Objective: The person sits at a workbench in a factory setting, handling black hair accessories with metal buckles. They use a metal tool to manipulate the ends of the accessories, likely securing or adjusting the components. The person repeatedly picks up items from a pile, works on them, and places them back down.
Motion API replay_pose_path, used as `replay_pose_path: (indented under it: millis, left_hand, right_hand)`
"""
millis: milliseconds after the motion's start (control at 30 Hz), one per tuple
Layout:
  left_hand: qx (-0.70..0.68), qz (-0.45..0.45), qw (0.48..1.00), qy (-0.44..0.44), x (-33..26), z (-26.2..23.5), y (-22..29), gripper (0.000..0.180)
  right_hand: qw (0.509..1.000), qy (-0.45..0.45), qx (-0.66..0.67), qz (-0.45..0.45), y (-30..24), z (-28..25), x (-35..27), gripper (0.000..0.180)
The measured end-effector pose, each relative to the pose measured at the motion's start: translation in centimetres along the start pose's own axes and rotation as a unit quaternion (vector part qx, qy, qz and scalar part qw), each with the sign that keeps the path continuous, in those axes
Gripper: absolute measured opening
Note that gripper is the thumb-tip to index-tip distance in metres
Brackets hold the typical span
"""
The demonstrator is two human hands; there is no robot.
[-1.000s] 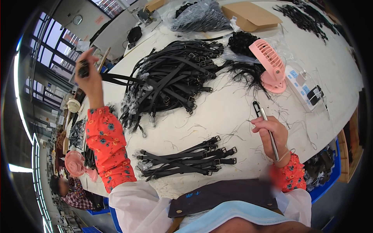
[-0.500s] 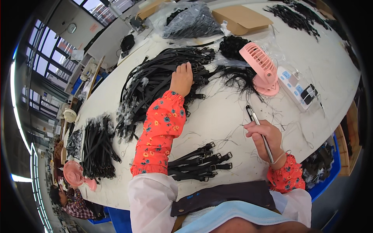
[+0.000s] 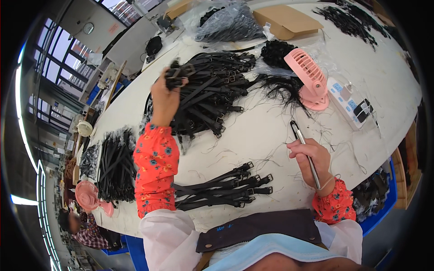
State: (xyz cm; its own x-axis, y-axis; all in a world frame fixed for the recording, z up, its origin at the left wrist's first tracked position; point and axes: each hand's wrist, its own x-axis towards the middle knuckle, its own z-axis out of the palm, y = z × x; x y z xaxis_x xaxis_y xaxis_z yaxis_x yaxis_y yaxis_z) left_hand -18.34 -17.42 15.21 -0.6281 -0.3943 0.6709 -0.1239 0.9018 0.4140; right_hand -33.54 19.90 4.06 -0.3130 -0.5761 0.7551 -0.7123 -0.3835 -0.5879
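Note:
My left hand (image 3: 166,97) is closed around the buckle ends of several black buckled straps (image 3: 179,76), raised at the left side of a large pile. The rest of that pile of black straps (image 3: 210,92) lies on the table with its metal buckles toward the right. In my right hand (image 3: 312,160) is a slim silver and black pen-like tool (image 3: 313,170), its tip pointing up and away; its exact kind is unclear. Closer to me lies a small group of similar black straps (image 3: 226,185), their buckles also to the right.
Another strap bundle (image 3: 116,165) lies at the left by a pink fan (image 3: 87,197). A second pink fan (image 3: 307,79), a white power strip (image 3: 349,105) and black threads (image 3: 285,92) are to the right. Behind stand a cardboard box (image 3: 287,22) and a plastic bag (image 3: 230,22). A person (image 3: 86,230) sits far left.
My left hand has moved left from the pile's buckle side and now holds several straps up by their buckle ends. My right hand still holds the tool, nearly in place.

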Motion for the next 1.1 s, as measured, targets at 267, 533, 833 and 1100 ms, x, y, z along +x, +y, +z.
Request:
replay_pose_path:
  millis: [267, 533, 833, 1100]
  left_hand:
    - [-0.31, -0.002, 0.906, 0.289, 0.3, -15.6, 2.2, 0.021]
    - [0.132, 0.147, 0.924, 0.326, 0.1, -19.7, 0.4, 0.026]
    - [0.234, 0.023, 0.968, -0.089, -0.4, -4.9, -2.8, 0.046]
    - [0.275, 0.026, 0.96, -0.044, 5.3, 7.4, -7.4, 0.023]
  right_hand:
    - [1.0, -0.002, 0.015, 0.012, 0.2, 0.3, -0.2, 0.014]
    - [1.0, -0.018, 0.009, 0.01, 0.2, 0.4, -0.1, 0.014]
    - [1.0, -0.016, 0.008, 0.016, 0.4, 0.6, -0.1, 0.013]
    - [1.0, -0.022, -0.005, 0.017, 0.8, 0.5, -0.2, 0.014]
